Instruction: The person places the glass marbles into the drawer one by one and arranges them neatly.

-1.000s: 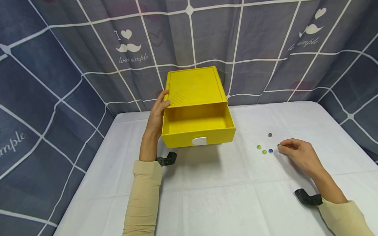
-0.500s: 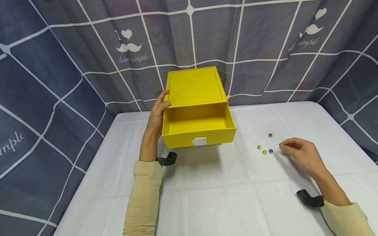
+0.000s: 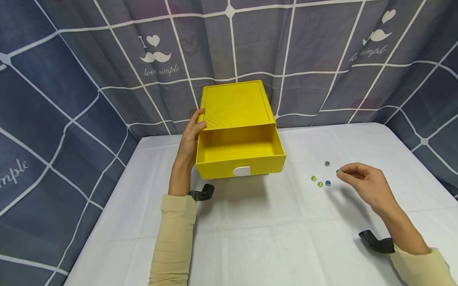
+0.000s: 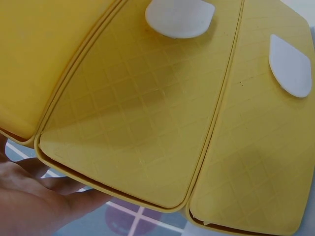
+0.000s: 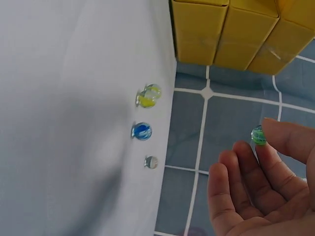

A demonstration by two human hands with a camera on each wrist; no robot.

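Note:
A yellow drawer cabinet [image 3: 236, 105] stands at the back of the table with its top drawer [image 3: 240, 167] pulled out. My left hand [image 3: 187, 145] rests against the cabinet's left side, its fingers lying along the wall; the left wrist view shows part of this hand [image 4: 44, 196] beside the drawer fronts. Between thumb and fingertip, my right hand [image 3: 368, 186] pinches a green glass marble [image 5: 258, 135] above the table. Below and left of that hand lie two yellow-green marbles [image 3: 313, 178], a blue marble [image 5: 142, 131] and a clear greyish marble [image 3: 327, 163].
White cloth covers the table [image 3: 257, 238]. A dark grey checked curtain [image 3: 257, 43] hangs behind the cabinet and along both sides. Lower drawers with white tab handles [image 4: 290, 66] are closed.
My right hand has lifted the green marble a little off the table, and its shadow has spread away from it. The left hand, cabinet and other marbles stay put.

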